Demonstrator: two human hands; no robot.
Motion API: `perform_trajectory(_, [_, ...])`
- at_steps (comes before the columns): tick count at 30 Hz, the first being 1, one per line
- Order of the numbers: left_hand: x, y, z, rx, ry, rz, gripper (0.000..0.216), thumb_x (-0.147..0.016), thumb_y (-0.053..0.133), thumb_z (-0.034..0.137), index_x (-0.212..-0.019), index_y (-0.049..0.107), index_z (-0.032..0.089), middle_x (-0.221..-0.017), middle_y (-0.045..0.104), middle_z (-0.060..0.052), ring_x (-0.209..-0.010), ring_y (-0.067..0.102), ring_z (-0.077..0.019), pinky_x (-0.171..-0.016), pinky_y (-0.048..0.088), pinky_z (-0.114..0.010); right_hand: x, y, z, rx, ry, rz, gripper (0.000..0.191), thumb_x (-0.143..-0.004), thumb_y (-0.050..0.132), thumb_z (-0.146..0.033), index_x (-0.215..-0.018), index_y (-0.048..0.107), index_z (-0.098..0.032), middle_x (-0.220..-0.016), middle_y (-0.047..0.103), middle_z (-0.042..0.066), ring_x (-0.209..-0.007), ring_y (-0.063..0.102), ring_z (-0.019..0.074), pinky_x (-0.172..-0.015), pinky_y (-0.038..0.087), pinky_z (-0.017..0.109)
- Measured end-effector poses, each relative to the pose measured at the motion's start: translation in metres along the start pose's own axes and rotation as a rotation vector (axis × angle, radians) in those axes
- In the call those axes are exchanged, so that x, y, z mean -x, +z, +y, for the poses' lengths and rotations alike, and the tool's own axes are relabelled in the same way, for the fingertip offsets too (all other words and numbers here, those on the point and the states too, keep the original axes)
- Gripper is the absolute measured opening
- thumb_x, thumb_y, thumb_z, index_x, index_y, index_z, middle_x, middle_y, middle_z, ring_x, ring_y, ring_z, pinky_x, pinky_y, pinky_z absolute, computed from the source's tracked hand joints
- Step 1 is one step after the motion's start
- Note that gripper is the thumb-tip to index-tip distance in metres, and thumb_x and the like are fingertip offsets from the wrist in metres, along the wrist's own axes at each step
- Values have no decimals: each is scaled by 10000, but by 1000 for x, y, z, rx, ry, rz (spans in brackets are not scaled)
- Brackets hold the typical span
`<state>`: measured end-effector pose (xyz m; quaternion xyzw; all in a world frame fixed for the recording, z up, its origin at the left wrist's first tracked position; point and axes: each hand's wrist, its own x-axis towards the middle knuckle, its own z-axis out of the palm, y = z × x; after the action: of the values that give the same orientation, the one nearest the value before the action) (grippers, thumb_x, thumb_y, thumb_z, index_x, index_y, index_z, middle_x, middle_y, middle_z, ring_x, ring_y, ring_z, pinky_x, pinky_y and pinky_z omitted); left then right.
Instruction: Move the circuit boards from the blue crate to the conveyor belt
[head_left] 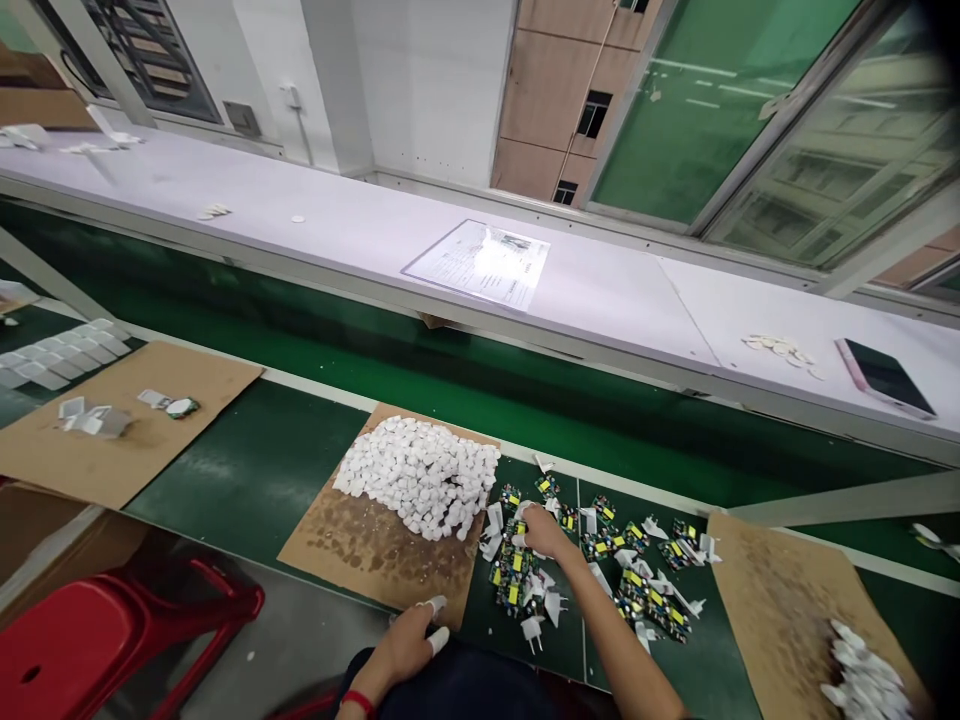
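Observation:
My right hand (541,530) reaches onto the green work surface and rests, fingers down, among several small green circuit boards (645,585) and white plug pieces (534,628); whether it grips one I cannot tell. My left hand (411,638) lies at the near edge of a brown cardboard sheet (360,545), with white caps on two fingertips and a red band at the wrist; it holds nothing. A dense heap of small white plastic parts (420,475) sits on that cardboard, just left of the right hand.
A second cardboard (780,600) on the right carries white parts (862,680). A third cardboard (127,420) lies at left with a few parts. A red stool (97,640) stands below. A paper sheet (480,262) and a phone (885,376) lie on the white shelf.

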<state>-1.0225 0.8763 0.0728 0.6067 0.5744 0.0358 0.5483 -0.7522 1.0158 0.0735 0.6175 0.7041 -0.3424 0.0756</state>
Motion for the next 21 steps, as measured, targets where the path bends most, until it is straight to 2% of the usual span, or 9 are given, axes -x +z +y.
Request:
perform_trajectory(6, [8, -40, -29, 91, -2, -42, 352, -920, 561, 313, -1221, 567, 131, -1159, 645, -104, -1101, 595, -252, -1021, 422, -473, 48, 3, -3, -117, 33, 54, 200, -877, 611, -333, -885, 614, -134, -950, 627, 46, -910, 592, 179, -861, 486, 394])
perform_trajectory(11, [3, -52, -41, 246, 17, -94, 344, -881, 619, 346, -1146, 624, 127, -1151, 665, -98, -1131, 589, -270, -1054, 391, -505, 83, -6, -12, -364, -3, 134, 270, -876, 598, -395, -811, 617, -134, -802, 622, 14, -776, 588, 154, -781, 487, 348])
perform_trajectory(14, [-3, -57, -33, 376, 47, -89, 429, -856, 643, 394, -1194, 605, 133, -1230, 639, -123, -1174, 575, -275, -1069, 382, -514, 83, -27, -24, -565, -63, 173, 287, -853, 625, -407, -836, 633, -121, -771, 628, 7, -706, 583, 139, -698, 486, 304])
perform_trajectory(17, [-9, -66, -18, 509, 99, -4, 504, -854, 614, 475, -1239, 584, 153, -1291, 610, -126, -1238, 531, -276, -1094, 362, -496, 71, -39, -44, -772, -119, 186, 313, -843, 634, -423, -886, 635, -113, -755, 638, 7, -637, 570, 119, -613, 476, 268])
perform_trajectory(19, [-12, -75, -9, 588, 129, 77, 533, -849, 605, 501, -1251, 576, 152, -1320, 591, -129, -1269, 503, -268, -1107, 355, -462, 62, -34, -59, -899, -151, 191, 332, -843, 631, -438, -909, 636, -112, -757, 650, 15, -646, 585, 120, -626, 494, 275])
perform_trajectory(21, [-14, -85, -4, 654, 138, 148, 532, -844, 612, 501, -1233, 585, 139, -1299, 606, -129, -1238, 531, -272, -1081, 388, -453, 53, -19, -76, -1010, -174, 190, 357, -841, 627, -463, -909, 640, -114, -777, 663, 24, -684, 610, 132, -672, 516, 300])
